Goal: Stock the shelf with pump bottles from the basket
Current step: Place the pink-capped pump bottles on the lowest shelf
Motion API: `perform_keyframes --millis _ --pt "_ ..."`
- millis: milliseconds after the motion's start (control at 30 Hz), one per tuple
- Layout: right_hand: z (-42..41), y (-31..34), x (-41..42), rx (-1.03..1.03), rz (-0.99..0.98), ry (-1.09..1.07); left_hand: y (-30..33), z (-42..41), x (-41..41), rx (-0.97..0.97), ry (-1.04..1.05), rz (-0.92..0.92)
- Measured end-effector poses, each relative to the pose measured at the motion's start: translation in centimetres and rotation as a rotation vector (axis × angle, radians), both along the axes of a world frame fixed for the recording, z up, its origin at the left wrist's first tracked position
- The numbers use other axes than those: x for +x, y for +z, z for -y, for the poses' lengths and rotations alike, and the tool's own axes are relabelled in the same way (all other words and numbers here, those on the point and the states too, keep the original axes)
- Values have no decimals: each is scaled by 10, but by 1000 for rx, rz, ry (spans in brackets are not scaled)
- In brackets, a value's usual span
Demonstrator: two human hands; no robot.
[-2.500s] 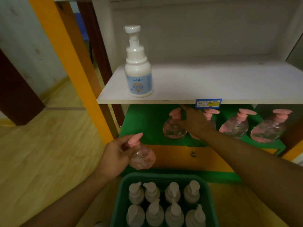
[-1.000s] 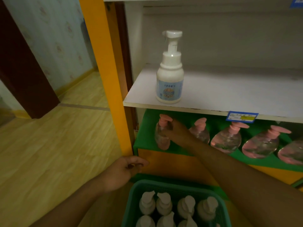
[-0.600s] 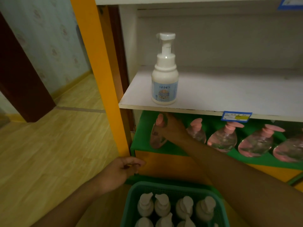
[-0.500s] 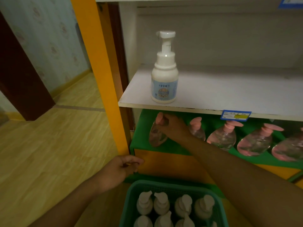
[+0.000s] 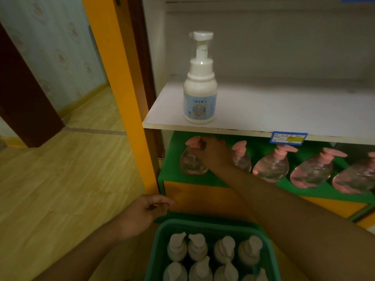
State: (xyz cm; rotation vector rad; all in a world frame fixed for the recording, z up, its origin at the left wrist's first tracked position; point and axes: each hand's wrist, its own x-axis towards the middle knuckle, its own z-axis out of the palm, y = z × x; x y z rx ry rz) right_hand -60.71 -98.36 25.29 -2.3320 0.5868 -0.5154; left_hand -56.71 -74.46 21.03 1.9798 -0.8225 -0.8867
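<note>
My right hand point(image 5: 215, 153) reaches under the white shelf and grips the neck of a clear pink-pump bottle point(image 5: 192, 162), which stands upright at the left end of the green lower shelf point(image 5: 172, 175). Several more pink-pump bottles point(image 5: 271, 166) line that shelf to the right. My left hand point(image 5: 146, 212) hovers above the floor beside the green basket point(image 5: 157, 243), fingers loosely curled and holding nothing. The basket holds several white pump bottles point(image 5: 197, 247). One white pump bottle with a blue label point(image 5: 199, 94) stands on the white shelf point(image 5: 284, 110).
An orange upright post point(image 5: 121, 98) frames the shelf's left side. A blue and yellow price tag point(image 5: 289, 137) hangs on the white shelf's front edge. Wooden floor point(image 5: 60, 189) spreads to the left, with a dark brown door point(image 5: 22, 98) beyond.
My left hand, which held a pink-pump bottle 2.5 s ago, is now empty. My right hand has brought the tilted leftmost pink-pump bottle upright on the green shelf.
</note>
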Motion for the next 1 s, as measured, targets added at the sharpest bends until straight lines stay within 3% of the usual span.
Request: perform_keyframes --millis 533,733,833,933,1000 --pt "-5 -6 -1 -69 -114 -80 -4 -2 -12 13 -36 -27" --pt "-13 2 -22 20 6 -147 4 4 -23 -69 -32 -7" --pt "-13 10 -39 123 99 0 20 13 -31 -137 -30 108" --pt "-21 22 -57 158 20 248 35 24 -40 -216 -8 103" --pt "-24 26 -68 115 5 295 42 31 -49 -228 -11 85"
